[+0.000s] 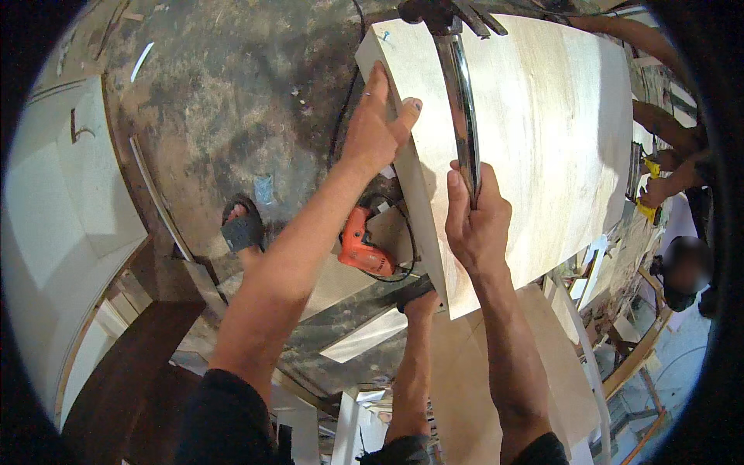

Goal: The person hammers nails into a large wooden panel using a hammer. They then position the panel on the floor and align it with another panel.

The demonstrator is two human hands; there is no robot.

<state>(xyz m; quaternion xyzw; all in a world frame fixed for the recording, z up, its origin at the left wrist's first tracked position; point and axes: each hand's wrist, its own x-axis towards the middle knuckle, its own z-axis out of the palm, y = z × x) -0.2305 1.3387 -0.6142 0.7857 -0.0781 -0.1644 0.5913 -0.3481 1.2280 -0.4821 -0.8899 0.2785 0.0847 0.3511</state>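
A large pale wooden box-like panel [542,139] with a thick side edge stands tilted before me. My left hand [376,132] grips its left edge, the thumb over the top face and the fingers along the side. My right hand [478,221] is closed round the lower handle of a claw hammer [461,101] with a shiny metal shaft. The hammer's dark head is at the top, over the panel's far end. A small blue fastener [386,36] shows at the panel's far left corner.
An orange power drill [360,246] with a black cord lies on the stained floor left of the panel. My sandalled foot [243,221] is farther left. White cabinet pieces [70,170] stand at far left. At right, another person's hand [659,191] is near a yellow tool [647,203].
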